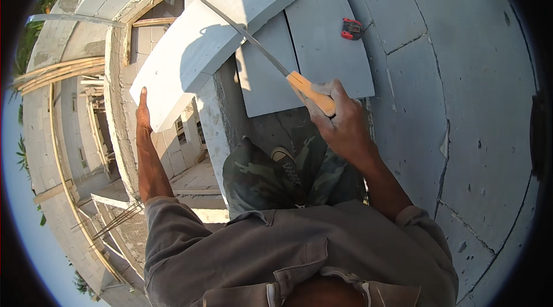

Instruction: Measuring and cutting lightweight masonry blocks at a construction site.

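A long white lightweight concrete block point(213, 36) lies slantwise across other blocks. My left hand point(143, 112) grips its near left end, thumb on the face and the other fingers mostly hidden. In my right hand point(344, 117) is a handsaw point(259, 46), its wooden handle wrapped by closed fingers. The thin blade points up and left across the block's near edge, its tip over the top face; I cannot tell if the teeth touch. A dark line runs down the block's side near that edge.
Two flat white blocks point(322, 25) lie beneath, with a red and black tape measure point(351, 29) on the right one. A block wall point(449, 134) rises at right. A drop into an unfinished building, with bamboo poles point(60, 71), opens at left. My shoe point(282, 156) stands below.
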Demonstrator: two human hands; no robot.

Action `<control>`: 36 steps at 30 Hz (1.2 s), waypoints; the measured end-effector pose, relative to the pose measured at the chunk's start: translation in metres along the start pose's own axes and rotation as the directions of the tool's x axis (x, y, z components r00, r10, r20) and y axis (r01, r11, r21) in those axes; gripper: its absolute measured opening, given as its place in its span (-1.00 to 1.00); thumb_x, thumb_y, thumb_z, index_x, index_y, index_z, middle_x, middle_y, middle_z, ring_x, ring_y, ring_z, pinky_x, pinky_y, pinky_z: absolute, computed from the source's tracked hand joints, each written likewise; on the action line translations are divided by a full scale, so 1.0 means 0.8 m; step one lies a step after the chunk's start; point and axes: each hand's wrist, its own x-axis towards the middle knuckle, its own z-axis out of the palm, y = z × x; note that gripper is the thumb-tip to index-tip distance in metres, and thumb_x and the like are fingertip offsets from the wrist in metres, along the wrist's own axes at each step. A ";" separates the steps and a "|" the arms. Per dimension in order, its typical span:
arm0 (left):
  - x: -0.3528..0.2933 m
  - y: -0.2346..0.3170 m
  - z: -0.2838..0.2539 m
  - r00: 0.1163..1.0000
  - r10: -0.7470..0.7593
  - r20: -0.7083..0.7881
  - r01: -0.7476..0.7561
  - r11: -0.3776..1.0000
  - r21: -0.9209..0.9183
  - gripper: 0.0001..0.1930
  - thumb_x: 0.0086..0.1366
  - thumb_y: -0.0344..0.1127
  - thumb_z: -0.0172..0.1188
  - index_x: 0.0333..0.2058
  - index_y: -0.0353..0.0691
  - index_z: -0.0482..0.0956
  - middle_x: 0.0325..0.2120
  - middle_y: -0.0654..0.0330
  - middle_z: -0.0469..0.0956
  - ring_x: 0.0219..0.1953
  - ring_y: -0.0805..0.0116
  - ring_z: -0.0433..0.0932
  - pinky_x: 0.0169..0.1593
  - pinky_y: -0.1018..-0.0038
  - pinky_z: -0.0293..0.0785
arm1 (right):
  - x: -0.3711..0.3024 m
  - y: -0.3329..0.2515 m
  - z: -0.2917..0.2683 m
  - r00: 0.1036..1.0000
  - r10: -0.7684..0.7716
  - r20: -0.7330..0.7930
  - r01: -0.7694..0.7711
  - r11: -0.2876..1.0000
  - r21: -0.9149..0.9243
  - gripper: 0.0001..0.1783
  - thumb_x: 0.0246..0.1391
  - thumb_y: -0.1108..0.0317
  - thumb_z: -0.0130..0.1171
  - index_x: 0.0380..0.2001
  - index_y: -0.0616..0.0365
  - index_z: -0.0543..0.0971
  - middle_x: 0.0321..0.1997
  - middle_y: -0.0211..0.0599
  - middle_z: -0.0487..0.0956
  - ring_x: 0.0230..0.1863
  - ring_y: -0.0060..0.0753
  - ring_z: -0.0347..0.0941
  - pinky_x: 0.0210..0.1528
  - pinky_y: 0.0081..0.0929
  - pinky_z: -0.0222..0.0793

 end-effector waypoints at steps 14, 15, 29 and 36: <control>0.016 0.016 0.009 0.998 0.053 0.015 -0.053 0.998 0.044 -0.02 0.15 0.37 0.11 0.19 -0.50 0.24 0.03 -0.07 0.47 -0.03 0.14 0.55 0.06 0.37 0.47 | -0.009 0.005 -0.036 0.995 0.093 -0.027 -0.087 0.984 0.158 -0.74 0.09 0.39 0.16 -0.26 0.33 0.36 -0.45 0.19 0.56 -0.31 0.23 0.55 -0.27 -0.10 0.50; 0.018 0.023 0.007 0.998 0.058 0.018 -0.059 0.996 0.067 -0.02 0.15 0.37 0.11 0.19 -0.51 0.24 0.03 -0.07 0.47 -0.02 0.14 0.55 0.07 0.37 0.46 | -0.004 0.010 -0.028 1.000 0.018 -0.021 -0.016 0.993 0.117 -0.74 0.10 0.39 0.15 -0.25 0.34 0.36 -0.43 0.20 0.56 -0.30 0.23 0.55 -0.26 -0.10 0.50; 0.026 0.035 0.018 0.999 0.013 0.036 -0.021 0.977 0.212 0.03 0.14 0.42 0.05 0.28 -0.43 0.14 0.22 -0.08 0.27 0.20 0.09 0.32 0.24 0.35 0.21 | 0.038 0.016 0.044 0.993 0.116 0.036 -0.118 0.992 0.053 -0.77 0.12 0.42 0.17 -0.23 0.31 0.40 -0.47 -0.03 0.57 -0.48 -0.18 0.60 -0.40 -0.35 0.47; 0.036 0.037 -0.002 0.996 0.044 -0.078 -0.021 0.961 0.277 0.16 -0.01 0.52 0.11 0.18 -0.57 0.24 0.09 -0.27 0.37 0.09 -0.02 0.45 0.13 0.26 0.37 | 0.030 0.008 0.054 0.992 0.128 -0.015 -0.126 0.988 0.092 -0.72 0.09 0.41 0.18 -0.24 0.37 0.37 -0.45 0.14 0.56 -0.35 0.13 0.59 -0.30 -0.19 0.51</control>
